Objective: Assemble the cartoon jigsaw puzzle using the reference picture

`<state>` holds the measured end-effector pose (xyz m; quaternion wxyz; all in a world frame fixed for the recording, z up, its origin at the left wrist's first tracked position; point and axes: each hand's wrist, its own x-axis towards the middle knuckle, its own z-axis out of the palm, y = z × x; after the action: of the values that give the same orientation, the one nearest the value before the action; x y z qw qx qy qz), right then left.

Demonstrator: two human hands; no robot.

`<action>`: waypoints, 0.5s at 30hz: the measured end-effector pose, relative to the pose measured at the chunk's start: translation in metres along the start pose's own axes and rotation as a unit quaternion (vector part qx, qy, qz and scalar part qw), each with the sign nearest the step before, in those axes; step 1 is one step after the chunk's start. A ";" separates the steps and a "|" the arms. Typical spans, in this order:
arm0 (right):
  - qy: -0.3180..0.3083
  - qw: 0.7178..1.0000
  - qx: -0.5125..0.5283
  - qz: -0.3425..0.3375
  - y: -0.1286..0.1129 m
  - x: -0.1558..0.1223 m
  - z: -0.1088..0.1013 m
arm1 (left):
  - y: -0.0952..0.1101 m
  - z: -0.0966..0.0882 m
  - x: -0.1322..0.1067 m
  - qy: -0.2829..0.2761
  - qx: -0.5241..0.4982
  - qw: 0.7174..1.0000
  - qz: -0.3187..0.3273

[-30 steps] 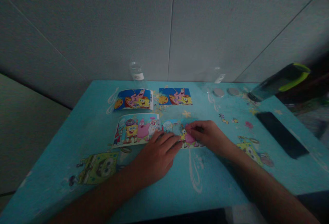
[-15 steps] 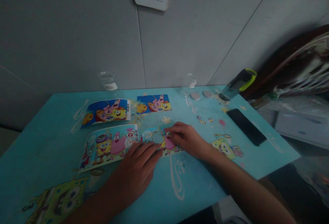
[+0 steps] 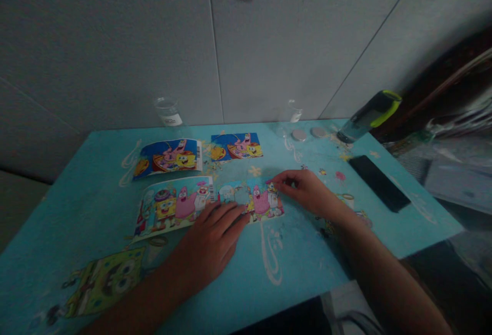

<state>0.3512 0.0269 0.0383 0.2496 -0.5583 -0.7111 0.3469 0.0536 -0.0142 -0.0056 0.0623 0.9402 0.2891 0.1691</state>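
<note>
My left hand (image 3: 220, 237) lies flat, palm down, with its fingers stretched over the lower left part of a small cartoon picture (image 3: 262, 203). A bluish patch shows in that picture's left half; whether this is a gap or print, I cannot tell. At its upper right corner, the thumb and index finger of my right hand (image 3: 302, 189) are pinched together; anything between them is too small to make out. Left of it is a larger cartoon sheet (image 3: 184, 207) with a barcode edge, partly under my left fingertips. Behind are a blue cartoon sheet (image 3: 169, 160) and a smaller matching picture (image 3: 236, 147).
Two clear cups (image 3: 169, 112) (image 3: 295, 112) stand by the wall. Two round grey lids (image 3: 299, 135) (image 3: 318, 132), a dark bottle with a yellow-green handle (image 3: 365, 117) and a black phone (image 3: 379, 183) are at the right. The table (image 3: 300, 268) has cartoon prints.
My right hand has moved right, from the middle of the small picture to its upper right corner, uncovering the pink figure. My left hand stays in place. The view has shifted slightly.
</note>
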 end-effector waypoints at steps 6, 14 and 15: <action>-0.008 0.999 0.037 0.029 0.011 0.000 -0.006 | 0.001 0.001 0.000 -0.004 0.001 1.000 0.000; -0.034 0.999 0.000 0.018 0.017 0.000 -0.013 | 0.001 -0.001 0.001 -0.012 0.000 1.000 -0.003; -0.039 0.999 -0.013 0.020 0.018 -0.001 -0.017 | 0.001 -0.001 0.001 -0.012 0.000 1.000 -0.004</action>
<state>0.3755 0.0316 0.0352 0.2071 -0.5620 -0.7134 0.3638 0.0547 -0.0144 -0.0045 0.0667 0.9410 0.2917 0.1580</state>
